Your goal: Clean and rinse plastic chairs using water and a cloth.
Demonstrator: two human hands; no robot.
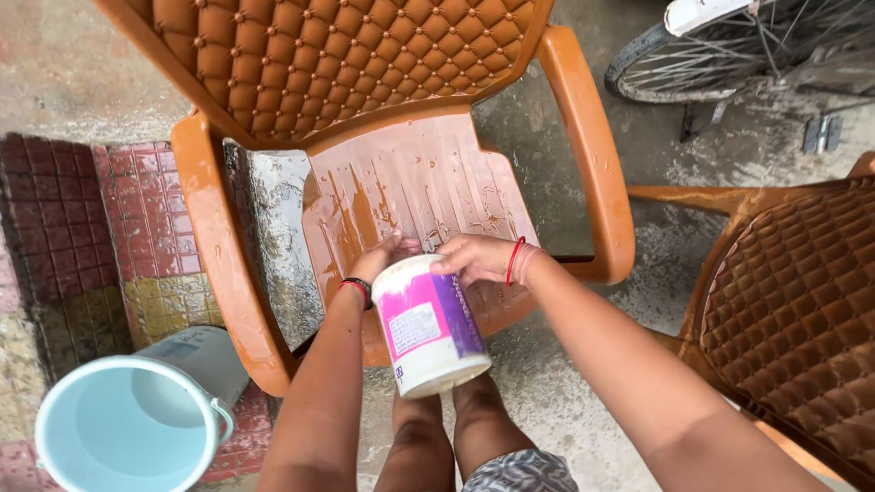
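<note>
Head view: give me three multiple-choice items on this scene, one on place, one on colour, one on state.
1. Where is the blue bucket?
A. on the chair seat
B. on the floor, lower left
C. beside the bicycle wheel

2. What colour is the chair being worked on?
A. orange
B. green
C. white

3. How is the white and purple tub held?
A. standing upright on the floor
B. tipped over the seat by both hands
C. lying inside the bucket

Answers: 1 B, it stands on tiles lower left. 2 A, its arms and seat are orange. 3 B, left hand and right hand grip its tilted top end.
</note>
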